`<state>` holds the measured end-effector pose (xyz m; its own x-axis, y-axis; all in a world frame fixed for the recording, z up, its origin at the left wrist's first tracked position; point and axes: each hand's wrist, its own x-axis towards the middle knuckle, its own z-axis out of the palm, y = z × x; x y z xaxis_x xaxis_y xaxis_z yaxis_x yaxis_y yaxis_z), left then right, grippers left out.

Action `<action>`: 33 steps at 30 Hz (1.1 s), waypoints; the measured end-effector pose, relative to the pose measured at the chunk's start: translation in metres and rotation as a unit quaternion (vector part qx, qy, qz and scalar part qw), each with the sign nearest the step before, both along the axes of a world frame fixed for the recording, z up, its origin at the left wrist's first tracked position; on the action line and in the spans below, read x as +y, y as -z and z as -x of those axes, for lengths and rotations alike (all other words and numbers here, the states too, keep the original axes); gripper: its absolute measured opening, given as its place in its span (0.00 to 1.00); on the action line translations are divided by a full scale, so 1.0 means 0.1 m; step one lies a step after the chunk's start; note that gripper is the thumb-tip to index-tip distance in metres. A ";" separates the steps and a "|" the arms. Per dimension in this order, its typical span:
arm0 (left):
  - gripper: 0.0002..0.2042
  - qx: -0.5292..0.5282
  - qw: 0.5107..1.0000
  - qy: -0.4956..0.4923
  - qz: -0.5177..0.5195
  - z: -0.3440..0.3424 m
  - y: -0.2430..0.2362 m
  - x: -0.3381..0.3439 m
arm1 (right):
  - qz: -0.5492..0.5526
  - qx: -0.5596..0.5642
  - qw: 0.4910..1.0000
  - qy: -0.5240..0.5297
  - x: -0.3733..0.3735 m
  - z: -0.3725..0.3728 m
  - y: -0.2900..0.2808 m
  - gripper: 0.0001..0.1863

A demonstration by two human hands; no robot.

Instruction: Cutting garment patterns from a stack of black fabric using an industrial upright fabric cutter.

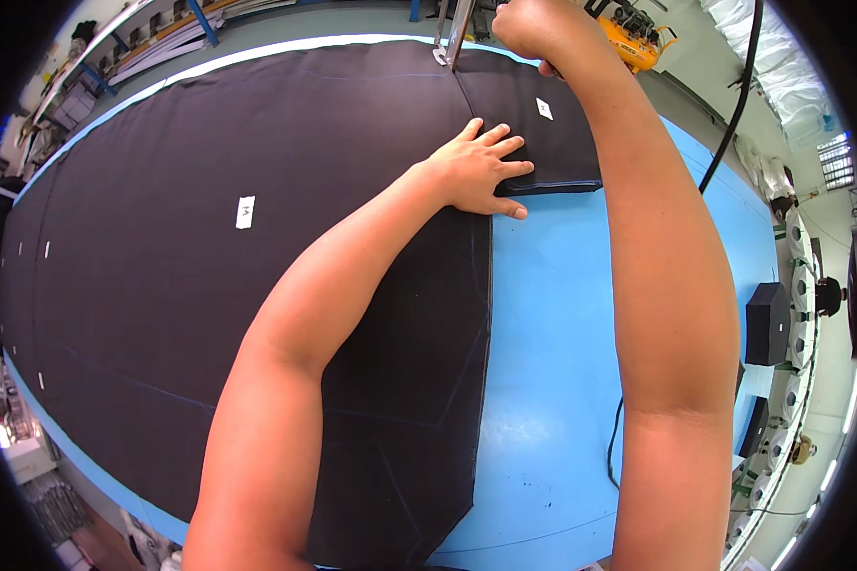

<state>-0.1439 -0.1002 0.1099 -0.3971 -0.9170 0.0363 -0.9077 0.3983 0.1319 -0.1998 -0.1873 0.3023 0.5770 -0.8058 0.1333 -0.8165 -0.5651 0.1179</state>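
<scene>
A stack of black fabric (162,285) with blue chalk lines covers much of the table. My left hand (481,169) lies flat on it with fingers spread, beside a cut corner of the stack. Beyond that hand, the upright blade and foot of a fabric cutting machine (454,43) stand at a cut line in the cloth. At the top edge my right hand (543,29) is closed on the machine's handle, which is mostly out of view. A narrower black section (562,143) with a white label lies to the right of the cut.
The blue table (552,333) shows at the right. A black cable (733,114) hangs at the upper right, and a yellow compressor (631,43) stands beyond the table. A dark block of stacked pieces (767,324) sits near the right edge. Racks (152,29) stand at the far left.
</scene>
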 end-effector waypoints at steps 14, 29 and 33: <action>0.43 0.000 1.000 0.001 -0.007 0.00 0.02 0.00 | -0.006 -0.055 0.997 0.054 -0.10 -0.27 -0.05 0.18; 0.44 0.042 0.999 0.004 -0.001 -0.05 0.13 -0.01 | 0.098 -0.011 0.995 0.032 -0.66 -0.67 0.24 0.26; 0.45 0.052 0.999 -0.007 0.002 -0.04 0.15 0.00 | 0.150 -0.093 0.981 -0.076 -0.53 -0.58 0.21 0.44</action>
